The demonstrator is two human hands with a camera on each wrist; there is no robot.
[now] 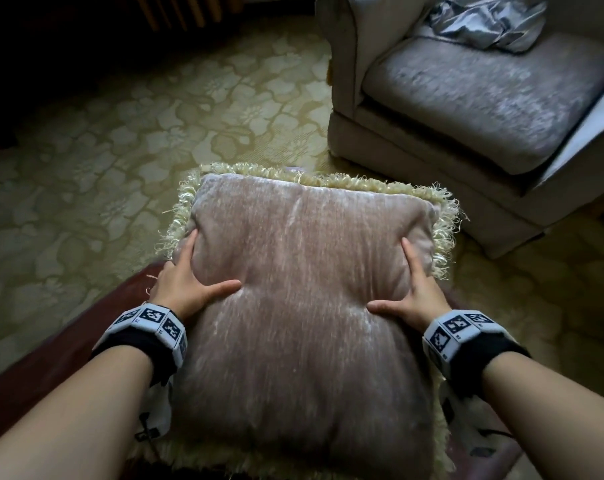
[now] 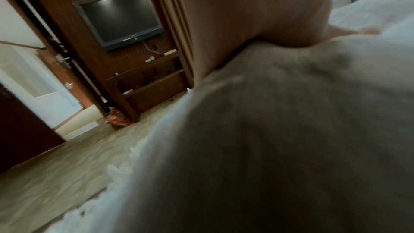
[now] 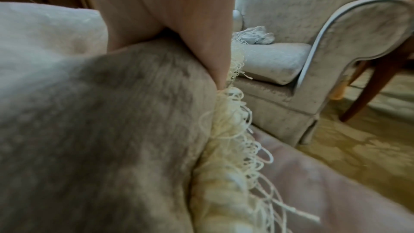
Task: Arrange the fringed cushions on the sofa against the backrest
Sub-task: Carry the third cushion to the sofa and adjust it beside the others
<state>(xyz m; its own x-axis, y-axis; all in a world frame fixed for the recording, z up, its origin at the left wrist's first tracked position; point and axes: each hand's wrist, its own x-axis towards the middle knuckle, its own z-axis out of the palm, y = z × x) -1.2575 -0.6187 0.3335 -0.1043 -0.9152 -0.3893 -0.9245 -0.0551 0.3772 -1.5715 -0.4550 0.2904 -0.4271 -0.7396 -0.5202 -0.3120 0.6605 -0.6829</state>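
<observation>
At the far left a dark flat television (image 2: 119, 19) hangs on a brown wood-panelled wall above a wooden shelf unit (image 2: 147, 81); below it spreads a pale yellow-green carpet with a flower pattern (image 1: 120, 140); the left hand (image 1: 186, 282) lies on the left side of the square dusty-pink velvet cushion with a cream fringe (image 1: 300, 271), thumb splayed across the top face and index finger stretched along the edge, pressing dents into the fabric; its other fingers are hidden; the cushion lies flat, in front of the person, over a dark red-brown surface (image 1: 61, 344), well apart from the seat; the right hand (image 1: 409, 292) mirrors the grip on the right side, thumb on top, fingers spread rather than closed; farther right stands a grey-white velvet armchair (image 1: 484, 98); a crumpled silvery satin cloth (image 1: 487, 22) lies on its seat, against the backrest.
</observation>
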